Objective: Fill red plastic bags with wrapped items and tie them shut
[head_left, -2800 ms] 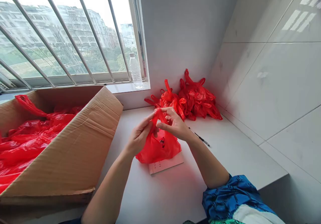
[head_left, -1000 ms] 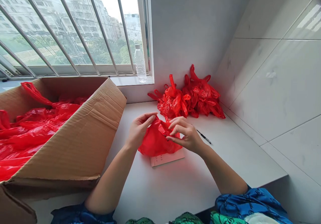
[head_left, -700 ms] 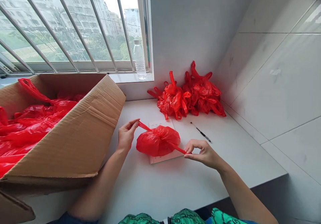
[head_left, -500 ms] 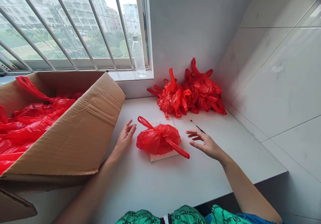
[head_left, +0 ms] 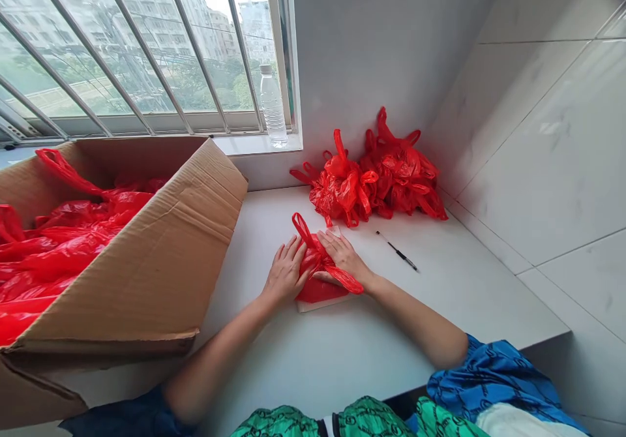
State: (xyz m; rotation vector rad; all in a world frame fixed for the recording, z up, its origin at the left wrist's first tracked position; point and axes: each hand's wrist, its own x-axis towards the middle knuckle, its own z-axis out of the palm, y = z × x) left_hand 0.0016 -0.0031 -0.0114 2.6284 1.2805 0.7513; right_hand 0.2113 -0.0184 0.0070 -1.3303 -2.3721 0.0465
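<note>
While a cardboard box [head_left: 122, 274] holds loose red bags [head_left: 49, 254] at far left, the left hand [head_left: 286, 271] and right hand [head_left: 345, 257] lie open and flat, pressing rather than gripping, on a red bag [head_left: 317, 274]. That bag rests on a white pad [head_left: 323, 303] on the surface [head_left: 313, 365]. Behind sit two bunched bags [head_left: 381, 176], and further right lies a pen [head_left: 397, 251].

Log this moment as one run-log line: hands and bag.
left hand: flat on red plastic bag | right hand: flat on same bag | bag: on white paper pad
</note>
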